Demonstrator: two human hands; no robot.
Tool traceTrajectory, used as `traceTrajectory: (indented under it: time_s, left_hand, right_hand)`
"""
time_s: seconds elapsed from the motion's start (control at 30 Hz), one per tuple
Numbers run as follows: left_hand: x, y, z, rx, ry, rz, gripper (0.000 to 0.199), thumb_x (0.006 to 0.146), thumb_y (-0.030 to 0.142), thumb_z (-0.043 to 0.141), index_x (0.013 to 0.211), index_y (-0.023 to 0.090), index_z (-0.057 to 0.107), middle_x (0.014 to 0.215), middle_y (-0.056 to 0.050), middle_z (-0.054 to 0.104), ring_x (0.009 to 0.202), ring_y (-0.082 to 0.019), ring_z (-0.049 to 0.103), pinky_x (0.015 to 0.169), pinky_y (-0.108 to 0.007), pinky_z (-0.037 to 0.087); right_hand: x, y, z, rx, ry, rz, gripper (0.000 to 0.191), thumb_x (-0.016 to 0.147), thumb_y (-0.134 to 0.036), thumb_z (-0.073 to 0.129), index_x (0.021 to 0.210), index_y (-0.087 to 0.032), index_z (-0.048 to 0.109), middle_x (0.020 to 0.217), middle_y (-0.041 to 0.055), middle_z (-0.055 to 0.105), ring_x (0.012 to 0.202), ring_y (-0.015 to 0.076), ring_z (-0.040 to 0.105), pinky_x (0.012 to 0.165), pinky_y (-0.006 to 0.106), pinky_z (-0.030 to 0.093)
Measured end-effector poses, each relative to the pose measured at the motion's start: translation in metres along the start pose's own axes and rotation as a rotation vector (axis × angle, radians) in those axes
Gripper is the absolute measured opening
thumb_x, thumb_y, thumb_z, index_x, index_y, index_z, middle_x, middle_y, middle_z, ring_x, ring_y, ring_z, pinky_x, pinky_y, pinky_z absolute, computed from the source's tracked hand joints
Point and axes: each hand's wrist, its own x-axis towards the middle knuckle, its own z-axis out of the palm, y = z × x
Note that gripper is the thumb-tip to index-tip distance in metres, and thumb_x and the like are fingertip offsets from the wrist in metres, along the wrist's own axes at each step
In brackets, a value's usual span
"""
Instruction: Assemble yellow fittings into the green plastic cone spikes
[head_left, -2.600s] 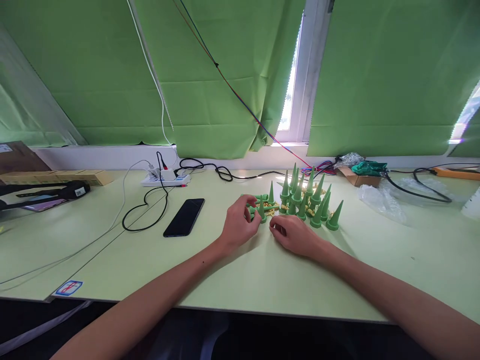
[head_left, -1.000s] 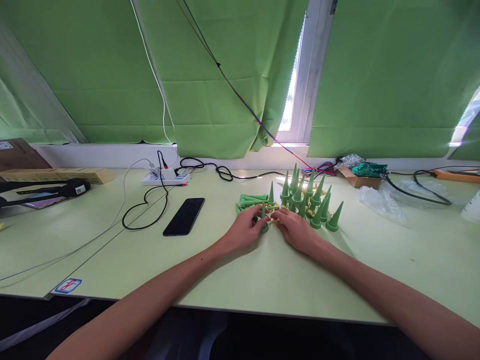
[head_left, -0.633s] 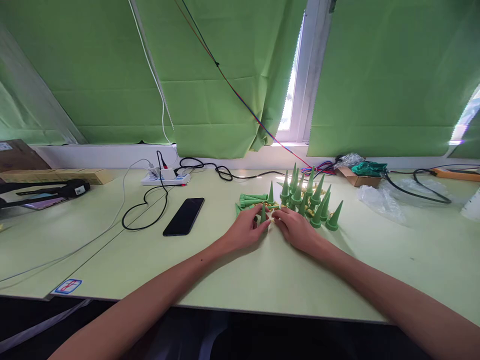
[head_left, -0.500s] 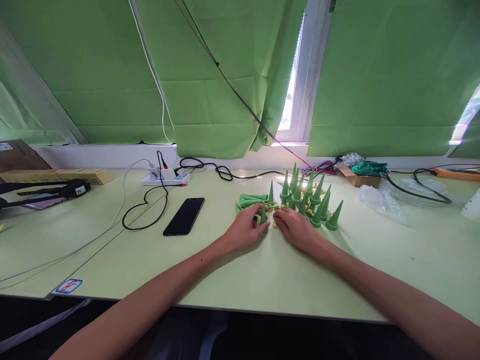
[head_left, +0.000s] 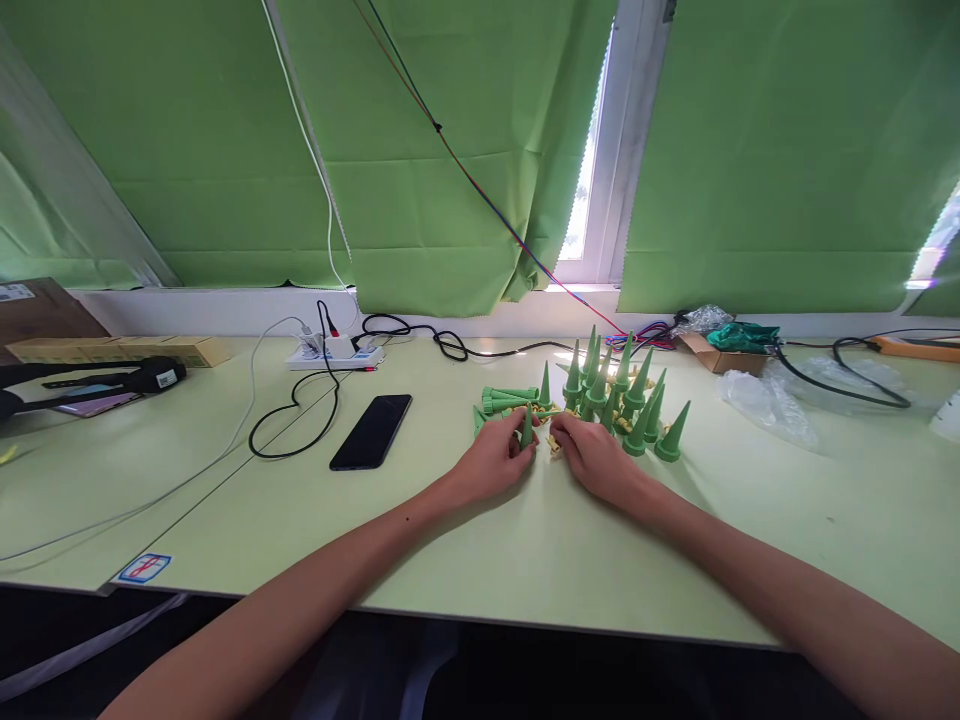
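Note:
My left hand (head_left: 496,452) is closed around a green plastic cone (head_left: 527,427), whose pointed tip stands up between thumb and fingers. Close beside it, my right hand (head_left: 589,447) rests low with its fingers bent together over small yellowish pieces (head_left: 555,447); whether one is pinched there is hidden. Several green spikes (head_left: 598,385) of the same kind stand upright on their round bases behind and right of my right hand, with yellow bits among them. Beyond my left hand, more green cones (head_left: 510,397) lie on their sides.
A black phone (head_left: 371,432) lies left of my left arm on the pale green table (head_left: 465,570). Behind it sit a white power strip (head_left: 337,352) and loose cables. At the right are a small cardboard box (head_left: 724,357) and clear plastic bags (head_left: 769,405).
The view has shifted slightly. My right fingers have moved a little, and more of the yellowish pieces show beneath them. My left hand still holds the cone.

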Motion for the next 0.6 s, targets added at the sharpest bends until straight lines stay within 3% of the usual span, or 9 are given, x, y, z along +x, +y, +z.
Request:
traceTrajectory:
  time_s: [0.1,0.27,0.6]
  left_hand:
    - [0.000,0.002,-0.001,-0.042,0.034,0.004,0.016,0.088,0.027,0.056,0.102,0.018,0.057,0.084,-0.002,0.064,0.054,-0.010,0.049,0.050,-0.022,0.037]
    - [0.000,0.007,-0.001,-0.181,0.027,-0.088,0.020,0.094,0.040,0.052,0.096,0.020,0.053,0.056,0.005,0.050,0.043,-0.011,0.046,0.043,-0.022,0.032]
    - [0.000,0.008,0.000,-0.371,-0.017,-0.159,0.034,0.093,0.053,0.056,0.091,0.019,0.054,0.047,0.007,0.045,0.036,-0.009,0.044,0.038,-0.022,0.032]
  right_hand:
    - [-0.001,-0.002,0.001,0.091,0.042,-0.038,0.018,0.102,-0.023,0.035,0.094,-0.021,0.051,0.076,0.0025,0.061,0.063,0.0169,0.052,0.063,0.029,0.038]
    - [-0.002,-0.007,0.000,0.145,0.096,-0.071,0.019,0.102,-0.024,0.035,0.094,-0.021,0.052,0.077,0.0022,0.060,0.063,0.0165,0.050,0.063,0.028,0.039]
    - [-0.001,-0.014,-0.003,0.178,0.124,-0.125,0.019,0.102,-0.022,0.037,0.093,-0.021,0.053,0.078,0.0029,0.062,0.064,0.0162,0.052,0.063,0.027,0.039]
